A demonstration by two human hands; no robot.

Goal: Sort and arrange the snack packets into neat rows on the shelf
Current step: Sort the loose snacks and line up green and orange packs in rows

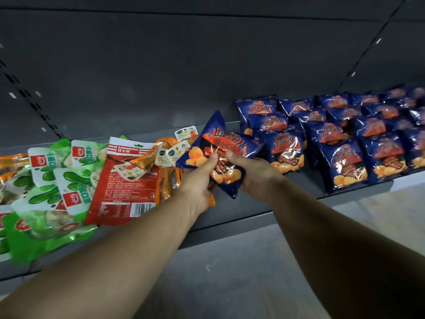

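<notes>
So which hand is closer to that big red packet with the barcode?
Left. The left hand sits just right of the red packet; the right hand is farther right, across the blue chip bag both hold.

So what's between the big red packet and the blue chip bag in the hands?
In the head view, orange sausage packets with small white tags lie between them.

left hand (199,180) and right hand (250,171): both grip one tilted blue chip packet (220,153) above the shelf (230,217) | right: blue chip packets in rows (345,139) | left: loose heap of green packets (50,180), red packet (124,180)
</notes>
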